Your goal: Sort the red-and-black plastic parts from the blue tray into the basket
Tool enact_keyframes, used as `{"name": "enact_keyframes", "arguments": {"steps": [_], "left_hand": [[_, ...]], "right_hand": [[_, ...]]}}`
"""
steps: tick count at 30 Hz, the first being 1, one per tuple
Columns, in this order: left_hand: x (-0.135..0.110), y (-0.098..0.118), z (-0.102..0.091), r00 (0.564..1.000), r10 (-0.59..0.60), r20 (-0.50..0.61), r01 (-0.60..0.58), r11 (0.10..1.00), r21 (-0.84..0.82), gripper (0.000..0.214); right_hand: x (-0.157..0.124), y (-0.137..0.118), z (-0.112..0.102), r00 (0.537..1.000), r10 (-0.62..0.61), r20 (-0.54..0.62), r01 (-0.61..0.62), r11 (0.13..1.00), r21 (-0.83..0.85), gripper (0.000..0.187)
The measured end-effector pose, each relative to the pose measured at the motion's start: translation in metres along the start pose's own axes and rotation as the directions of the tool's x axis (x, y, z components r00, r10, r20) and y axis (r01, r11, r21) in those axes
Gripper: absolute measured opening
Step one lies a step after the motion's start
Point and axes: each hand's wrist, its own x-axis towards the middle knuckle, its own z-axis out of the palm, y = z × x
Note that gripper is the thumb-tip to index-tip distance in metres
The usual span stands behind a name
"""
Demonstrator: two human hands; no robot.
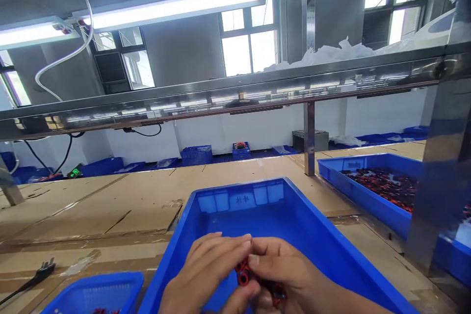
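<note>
Both hands meet over a blue plastic bin (331,235) at the bottom centre. My left hand (206,274) has its fingers curled and pinches small red and black ring-shaped parts (243,274). My right hand (290,279) closes on the same cluster of parts from the right, fingertips touching those of the left hand. More of the parts show under the right palm. The rest of the bin's floor looks bare.
A small blue basket (91,292) sits at the lower left, with a black power plug (40,271) beside it. A wide blue tray (353,176) of red and black parts lies at the right, behind a steel post (441,176). Cardboard (110,206) covers the bench. A metal shelf (235,93) runs overhead.
</note>
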Motion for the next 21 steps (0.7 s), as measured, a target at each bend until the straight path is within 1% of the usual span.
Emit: {"name": "enact_keyframes", "arguments": {"steps": [3,5,7,10,12,14,17,21], "left_hand": [[-0.005,0.008,0.003,0.991,-0.132,-0.021,0.13,0.989,-0.076,0.057],[-0.008,0.01,0.007,0.983,-0.185,-0.019,0.181,0.977,-0.116,0.06],[-0.011,0.008,0.011,0.985,-0.172,0.003,0.17,0.976,-0.132,0.06],[-0.014,0.002,0.014,0.991,-0.133,0.032,0.136,0.982,-0.127,0.06],[-0.015,0.001,0.014,0.991,-0.126,0.036,0.13,0.983,-0.128,0.059],[-0.015,0.002,0.014,0.992,-0.126,0.025,0.128,0.98,-0.151,0.059],[-0.012,0.005,0.012,0.994,-0.105,-0.027,0.099,0.978,-0.181,0.061],[-0.007,0.009,0.007,0.999,-0.024,-0.045,0.017,0.989,-0.146,0.055]], "right_hand": [[0.002,0.006,-0.001,1.0,0.017,0.02,-0.018,0.999,0.033,0.034],[0.003,0.009,-0.001,0.999,0.042,0.02,-0.043,0.998,0.05,0.035],[0.002,0.009,0.0,0.998,0.066,-0.013,-0.065,0.997,0.052,0.033],[0.0,0.01,0.001,0.99,0.083,-0.11,-0.077,0.995,0.06,0.027],[-0.002,0.009,0.002,0.985,0.083,-0.149,-0.078,0.996,0.04,0.024],[-0.004,0.009,0.002,0.986,0.077,-0.15,-0.081,0.996,-0.022,0.024],[-0.006,0.009,0.002,0.99,0.063,-0.128,-0.077,0.992,-0.105,0.025],[-0.008,0.007,0.004,0.996,0.041,-0.073,-0.05,0.99,-0.132,0.024]]}}
